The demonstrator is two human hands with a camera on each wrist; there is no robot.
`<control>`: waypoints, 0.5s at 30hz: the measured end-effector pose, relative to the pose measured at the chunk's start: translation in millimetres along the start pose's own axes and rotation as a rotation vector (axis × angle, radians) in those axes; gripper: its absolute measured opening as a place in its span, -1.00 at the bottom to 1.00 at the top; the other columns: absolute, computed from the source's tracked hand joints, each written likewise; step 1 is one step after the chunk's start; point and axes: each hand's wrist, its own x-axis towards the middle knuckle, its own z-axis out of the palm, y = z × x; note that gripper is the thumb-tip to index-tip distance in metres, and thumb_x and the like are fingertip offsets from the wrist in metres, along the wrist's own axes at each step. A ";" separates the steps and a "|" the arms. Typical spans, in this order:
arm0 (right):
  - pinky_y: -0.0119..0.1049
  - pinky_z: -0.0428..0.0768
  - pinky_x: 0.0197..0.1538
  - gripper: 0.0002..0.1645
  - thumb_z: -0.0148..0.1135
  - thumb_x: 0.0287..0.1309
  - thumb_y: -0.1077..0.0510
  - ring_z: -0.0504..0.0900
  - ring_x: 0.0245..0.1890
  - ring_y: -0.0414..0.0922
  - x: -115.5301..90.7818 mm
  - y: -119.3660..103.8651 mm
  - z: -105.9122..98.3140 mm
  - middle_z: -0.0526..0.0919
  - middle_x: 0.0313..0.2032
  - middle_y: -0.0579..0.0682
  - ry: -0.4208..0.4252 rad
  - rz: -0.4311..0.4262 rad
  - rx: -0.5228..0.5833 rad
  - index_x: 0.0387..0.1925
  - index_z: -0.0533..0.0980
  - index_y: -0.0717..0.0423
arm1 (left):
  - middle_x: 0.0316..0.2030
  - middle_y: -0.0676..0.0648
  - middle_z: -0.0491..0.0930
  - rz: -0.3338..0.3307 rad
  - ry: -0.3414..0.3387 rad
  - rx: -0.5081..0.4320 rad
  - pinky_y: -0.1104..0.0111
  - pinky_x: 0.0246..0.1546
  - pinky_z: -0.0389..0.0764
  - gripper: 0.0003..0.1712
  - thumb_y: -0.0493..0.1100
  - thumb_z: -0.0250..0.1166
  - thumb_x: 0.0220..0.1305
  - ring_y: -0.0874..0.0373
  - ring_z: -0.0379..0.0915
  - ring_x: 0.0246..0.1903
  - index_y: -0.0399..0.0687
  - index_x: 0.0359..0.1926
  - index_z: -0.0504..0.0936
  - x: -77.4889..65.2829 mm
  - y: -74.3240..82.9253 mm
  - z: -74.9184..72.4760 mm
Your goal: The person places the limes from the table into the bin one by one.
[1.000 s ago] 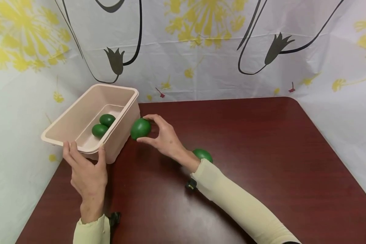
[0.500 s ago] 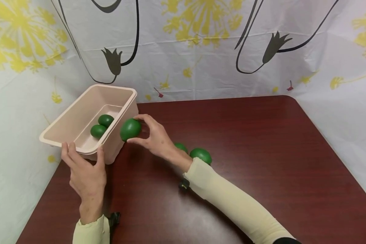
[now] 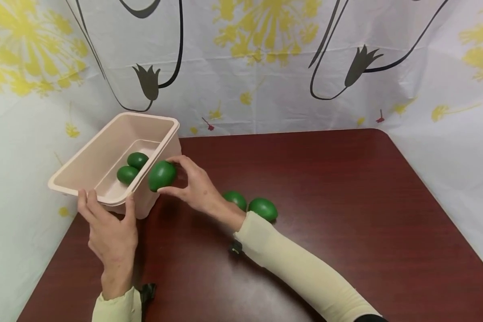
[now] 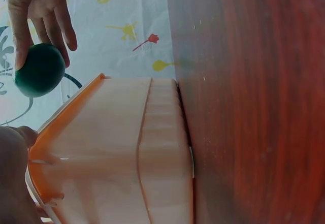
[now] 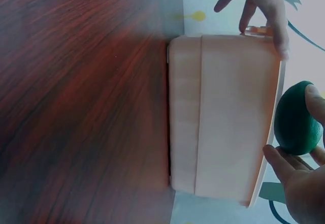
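In the head view, my right hand [image 3: 199, 188] pinches a smooth, dark green egg-shaped object [image 3: 162, 175] between thumb and fingers. It is beside the right long rim of a beige plastic tub [image 3: 153, 199]; the right wrist view shows this green piece [image 5: 295, 120] raised above rim level. My left hand [image 3: 112, 235] grips the tub's near rim, thumb at the right corner. Inside the tub lie two similar green pieces, a front one [image 3: 127, 175] and a back one [image 3: 137, 160]. Two more, one [image 3: 263, 209] and another [image 3: 235, 199] partly behind my right forearm, lie on the table.
The tub stands at the far left of a dark reddish-brown table [image 3: 346, 201]. A white cloth [image 3: 241, 98] printed with yellow and grey flowers hangs behind the table and along its sides.
My right hand has moved left with its green egg-shaped object, from beside the tub's outer wall to near its rim. Another green piece has come into sight behind the forearm. The left hand stays put.
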 end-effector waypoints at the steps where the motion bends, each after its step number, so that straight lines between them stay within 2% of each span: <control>1: -0.55 0.56 0.22 -0.21 0.58 0.09 0.14 0.69 0.18 -0.16 0.7 -0.6 1.0 0.57 0.21 0.00 0.003 -0.001 0.003 0.31 0.40 0.09 | 0.64 0.04 0.04 0.002 0.000 -0.001 -0.34 -0.31 0.41 -0.04 0.41 0.15 0.39 -0.50 0.56 -0.11 0.01 0.58 0.14 0.4 0.3 -0.1; 10: -0.56 0.56 0.21 -0.19 0.56 0.12 0.18 0.69 0.17 -0.11 7.0 -6.2 9.1 0.56 0.25 0.07 -0.007 -0.029 0.014 0.34 0.37 0.16 | 0.64 0.03 0.05 0.008 0.008 0.005 -0.35 -0.31 0.41 -0.02 0.44 0.15 0.39 -0.51 0.57 -0.13 -0.02 0.57 0.15 1.7 1.3 0.2; 15: -0.62 0.52 0.20 -0.19 0.55 0.13 0.18 0.68 0.17 -0.09 7.7 -4.3 14.4 0.55 0.26 0.08 -0.012 -0.030 0.011 0.35 0.36 0.17 | 0.64 0.01 0.06 0.009 0.002 0.012 -0.34 -0.33 0.41 -0.02 0.43 0.14 0.39 -0.51 0.56 -0.15 -0.02 0.58 0.15 0.8 0.9 0.2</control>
